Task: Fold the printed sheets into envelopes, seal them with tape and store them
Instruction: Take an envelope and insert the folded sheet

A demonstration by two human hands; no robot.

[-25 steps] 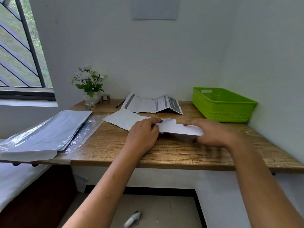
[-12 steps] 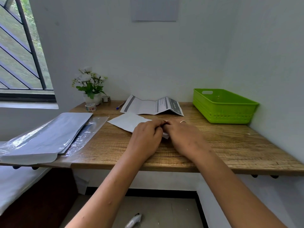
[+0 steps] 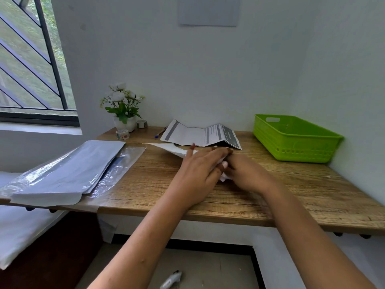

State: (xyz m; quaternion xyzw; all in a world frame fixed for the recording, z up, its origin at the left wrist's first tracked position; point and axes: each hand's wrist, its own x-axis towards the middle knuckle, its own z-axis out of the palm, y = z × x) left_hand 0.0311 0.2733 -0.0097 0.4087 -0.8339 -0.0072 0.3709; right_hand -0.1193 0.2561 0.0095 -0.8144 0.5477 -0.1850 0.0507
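A white sheet (image 3: 168, 148) lies on the wooden desk (image 3: 291, 184), its left corner pointing toward the window. My left hand (image 3: 198, 174) lies flat over its right part, fingers spread. My right hand (image 3: 248, 174) sits against the left one, pinching a small fold of the same sheet; only a white scrap shows between the hands. Behind them a printed sheet (image 3: 200, 135) with creases stands half unfolded. Two tape rolls (image 3: 122, 134) (image 3: 141, 123) sit by the flower pot. A green basket (image 3: 291, 138) stands at the right.
A stack of paper in clear plastic wrap (image 3: 68, 174) overhangs the desk's left end. A flower pot (image 3: 123, 109) and a blue pen (image 3: 160, 133) are at the back left. A wall closes the right side. A small object (image 3: 170, 279) lies on the floor.
My right hand slid left along the sheet until it met the left hand. The long fold that showed between the hands is now covered, and the left fingers have spread flat.
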